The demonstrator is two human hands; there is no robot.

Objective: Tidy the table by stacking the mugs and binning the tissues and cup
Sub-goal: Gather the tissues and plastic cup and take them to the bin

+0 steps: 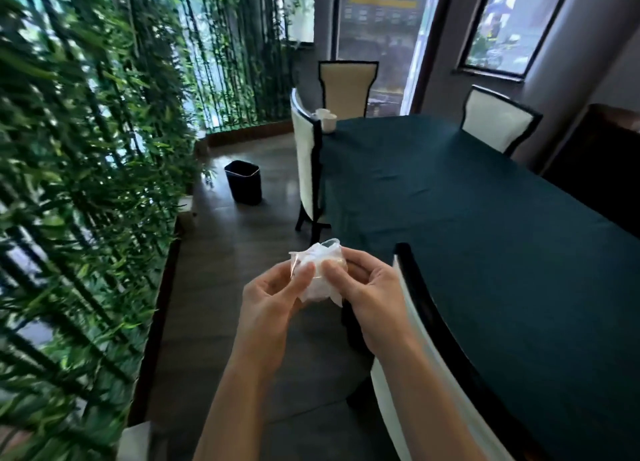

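Both hands hold one bundle over the floor, left of the table: a crushed clear plastic cup [331, 246] stuffed with white tissues [317, 284]. My left hand [272, 303] pinches its left side and my right hand [372, 294] grips its right side. White mugs [325, 118] stand stacked at the far left corner of the table [485, 218], which is covered by a dark green cloth. A black bin [243, 182] stands on the floor ahead, left of a chair.
Cream chairs with black frames ring the table: one just right of my hands [426, 339], one beside the bin [304, 162], two at the far side. A bamboo planter wall [86, 183] runs along the left. Grey floor lies between me and the bin.
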